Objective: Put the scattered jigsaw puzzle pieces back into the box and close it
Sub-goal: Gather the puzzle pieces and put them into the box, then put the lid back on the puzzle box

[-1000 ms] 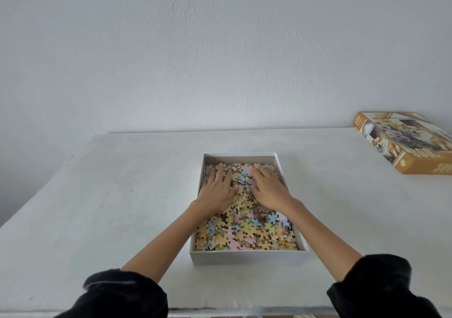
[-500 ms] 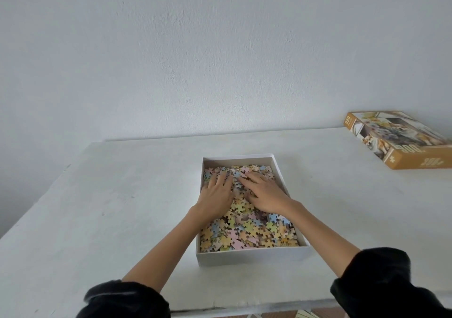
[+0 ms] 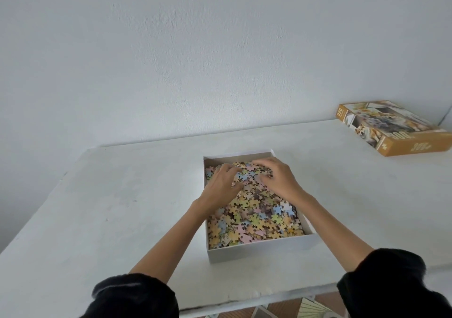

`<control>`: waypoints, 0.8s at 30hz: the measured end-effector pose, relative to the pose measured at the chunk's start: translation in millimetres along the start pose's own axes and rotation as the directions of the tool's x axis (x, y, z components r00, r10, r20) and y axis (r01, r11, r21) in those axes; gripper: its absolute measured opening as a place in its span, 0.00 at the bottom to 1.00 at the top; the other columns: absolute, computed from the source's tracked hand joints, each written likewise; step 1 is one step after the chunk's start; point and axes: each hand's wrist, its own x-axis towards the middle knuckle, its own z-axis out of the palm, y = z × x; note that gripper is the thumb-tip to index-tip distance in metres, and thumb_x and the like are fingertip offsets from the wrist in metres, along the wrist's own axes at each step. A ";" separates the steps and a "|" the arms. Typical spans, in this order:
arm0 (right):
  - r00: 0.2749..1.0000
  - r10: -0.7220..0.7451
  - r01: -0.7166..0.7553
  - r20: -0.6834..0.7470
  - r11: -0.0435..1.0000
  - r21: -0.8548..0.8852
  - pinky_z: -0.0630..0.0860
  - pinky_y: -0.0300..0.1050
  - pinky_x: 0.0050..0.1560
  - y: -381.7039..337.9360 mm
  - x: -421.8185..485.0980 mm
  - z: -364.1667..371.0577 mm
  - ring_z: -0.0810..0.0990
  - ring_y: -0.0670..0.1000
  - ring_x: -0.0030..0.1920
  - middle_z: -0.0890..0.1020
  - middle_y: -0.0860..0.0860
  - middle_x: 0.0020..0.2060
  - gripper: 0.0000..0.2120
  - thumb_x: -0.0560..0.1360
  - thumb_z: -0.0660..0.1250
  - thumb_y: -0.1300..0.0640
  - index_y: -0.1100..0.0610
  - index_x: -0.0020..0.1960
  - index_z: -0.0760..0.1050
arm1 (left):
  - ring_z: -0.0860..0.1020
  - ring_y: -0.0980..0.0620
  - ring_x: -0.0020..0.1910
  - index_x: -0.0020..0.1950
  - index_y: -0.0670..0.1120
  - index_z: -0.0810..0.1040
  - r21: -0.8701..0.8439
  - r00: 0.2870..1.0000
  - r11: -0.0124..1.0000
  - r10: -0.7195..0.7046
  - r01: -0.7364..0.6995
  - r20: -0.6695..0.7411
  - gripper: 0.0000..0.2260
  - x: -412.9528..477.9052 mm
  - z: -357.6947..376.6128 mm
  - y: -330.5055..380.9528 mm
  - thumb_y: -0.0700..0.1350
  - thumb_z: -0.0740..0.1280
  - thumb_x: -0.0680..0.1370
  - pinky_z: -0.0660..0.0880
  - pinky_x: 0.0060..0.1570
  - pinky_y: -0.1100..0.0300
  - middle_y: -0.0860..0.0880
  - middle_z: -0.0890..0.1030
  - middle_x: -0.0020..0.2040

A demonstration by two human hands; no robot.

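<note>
room: plain white wall behind a white table [image 3: 102, 220], bare to the left of both hands; no loose pieces show on it.
left hand [image 3: 221, 187]: inside the box, fingers curled loosely into the heap near the far left wall; it presses or rakes the pieces, and i cannot tell whether any are pinched.
puzzle pieces [image 3: 254, 216]: pastel heap filling the tray, under both palms and running back toward the person between the forearms.
box [image 3: 259, 250]: open white tray straight ahead of the hands, long axis running away from the person; near wall between the two forearms.
right hand [image 3: 278, 179]: also in the tray, at the far right, fingers bent and spread over the heap, palm down; no clear grasp on anything.
lid [image 3: 391, 128]: orange printed cover lying flat, picture side up, well apart to the far right of the right hand, near the wall; its long axis runs slantwise to the tray's.
key relation: the lid lies on the right hand's side, so that hand is much the nearer; my judgement is it would need turning to line up with the tray.
stage: gathering looks done, levelling under way, closing not yet begun.
</note>
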 end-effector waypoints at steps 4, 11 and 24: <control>0.997 0.031 -0.028 -0.075 0.999 0.032 0.68 0.37 0.54 3.5 1.0 -21.1 0.76 0.54 0.57 0.77 0.57 0.57 0.17 0.74 0.64 0.65 0.58 0.63 0.73 | 0.68 0.47 0.65 0.66 0.44 0.70 -0.045 0.999 0.999 0.022 -0.021 0.023 0.16 13.6 -6.9 7.9 0.45 0.62 0.78 0.65 0.63 0.56 0.43 0.70 0.65; 0.968 0.141 -0.133 -0.208 0.990 0.056 0.71 0.43 0.55 36.1 5.2 -70.7 0.75 0.54 0.58 0.76 0.56 0.59 0.17 0.74 0.64 0.63 0.57 0.62 0.74 | 0.70 0.46 0.63 0.65 0.43 0.70 -0.084 0.991 0.991 0.113 -0.106 0.079 0.16 66.7 -10.4 52.0 0.43 0.62 0.78 0.63 0.57 0.63 0.42 0.71 0.64; 0.882 0.227 -0.234 -0.413 0.972 0.036 0.69 0.43 0.55 157.8 15.3 -209.4 0.75 0.55 0.58 0.79 0.56 0.57 0.16 0.72 0.65 0.64 0.57 0.59 0.77 | 0.70 0.45 0.63 0.65 0.42 0.71 -0.122 0.960 0.964 0.252 -0.237 0.125 0.15 200.2 42.9 188.4 0.42 0.61 0.79 0.64 0.61 0.60 0.41 0.72 0.64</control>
